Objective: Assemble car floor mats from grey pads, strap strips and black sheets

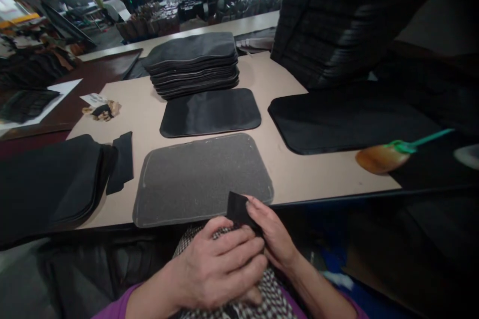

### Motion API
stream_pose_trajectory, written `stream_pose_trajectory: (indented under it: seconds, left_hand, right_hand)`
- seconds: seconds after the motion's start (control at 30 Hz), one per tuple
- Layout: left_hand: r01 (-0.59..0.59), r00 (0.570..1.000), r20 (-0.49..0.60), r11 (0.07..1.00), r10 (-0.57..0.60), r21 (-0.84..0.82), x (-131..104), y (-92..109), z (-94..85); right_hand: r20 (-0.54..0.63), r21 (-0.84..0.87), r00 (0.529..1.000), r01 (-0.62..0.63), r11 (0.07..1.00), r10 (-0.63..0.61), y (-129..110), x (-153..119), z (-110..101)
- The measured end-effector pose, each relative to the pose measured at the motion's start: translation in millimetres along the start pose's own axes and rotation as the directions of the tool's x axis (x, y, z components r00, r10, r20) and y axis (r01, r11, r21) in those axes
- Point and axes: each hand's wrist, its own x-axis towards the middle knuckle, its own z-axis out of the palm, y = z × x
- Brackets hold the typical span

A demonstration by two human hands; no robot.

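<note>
My right hand grips a small black strip of leather-like material between thumb and fingers, over the table's front edge. Close beside it, my left hand is closed, its fingers curled in front of the strip's lower part; whatever lies inside them is hidden. Just beyond my hands, a grey panel with rounded corners lies flat at the table's front. Behind that panel is a shiny black panel.
A stack of black panels stands at the back. More panels lie left and right, with narrow black strips at left. An amber bottle with a green top rests at right. A tall dark pile rises behind.
</note>
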Motion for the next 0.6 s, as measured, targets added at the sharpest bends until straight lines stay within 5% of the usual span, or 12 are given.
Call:
stream_pose_trajectory:
  seconds: [0.07, 0.1, 0.13, 0.2, 0.23, 0.27, 0.33, 0.43, 0.6]
  left_hand:
    - [0.133, 0.986, -0.085, 0.98, -0.146, -0.149, -1.7, -4.8, -8.1]
    - [0.279, 0.941, -0.122, 0.929, -0.315, -0.245, -3.2, -8.7, -10.6]
    - [0.447, 0.847, -0.128, 0.822, -0.516, -0.352, -4.6, -13.4, -11.8]
    - [0.69, 0.568, 0.02, 0.462, -0.823, -0.557, -6.0, -24.5, -9.8]
    - [0.73, 0.452, 0.148, 0.27, -0.88, -0.628, -5.4, -30.0, -6.8]
    - [0.728, 0.385, 0.275, 0.108, -0.881, -0.677, -3.7, -34.9, -3.0]
    - [0.667, 0.368, 0.459, -0.114, -0.809, -0.736, 2.8, -41.9, 5.9]
    - [0.578, 0.393, 0.539, -0.256, -0.745, -0.775, 16.7, -47.7, 16.7]
    - [0.63, 0.356, 0.458, -0.153, -0.815, -0.761, 26.8, -74.9, 19.7]
  right_hand:
    - [-0.025, 0.047, 0.999, 0.047, 0.998, -0.046, -5.0, -0.1, 4.0]
    - [-0.039, 0.064, 0.996, 0.085, 0.994, -0.082, -7.7, -0.2, 6.1]
    - [-0.056, 0.071, 0.99, 0.131, 0.989, -0.127, -10.2, -0.1, 8.0]
    - [-0.087, 0.044, 0.972, 0.222, 0.974, -0.218, -14.4, 0.6, 10.8]
    - [-0.096, 0.01, 0.964, 0.25, 0.968, -0.248, -15.9, 1.1, 11.7]
    - [-0.097, -0.034, 0.96, 0.262, 0.964, -0.264, -16.9, 1.7, 12.2]
    - [-0.092, -0.135, 0.959, 0.254, 0.958, -0.267, -17.7, 2.7, 12.9]
    - [-0.085, -0.27, 0.968, 0.205, 0.941, -0.235, -17.9, 3.1, 14.6]
    - [-0.058, -0.347, 0.984, 0.138, 0.928, -0.169, -17.3, 1.5, 11.4]
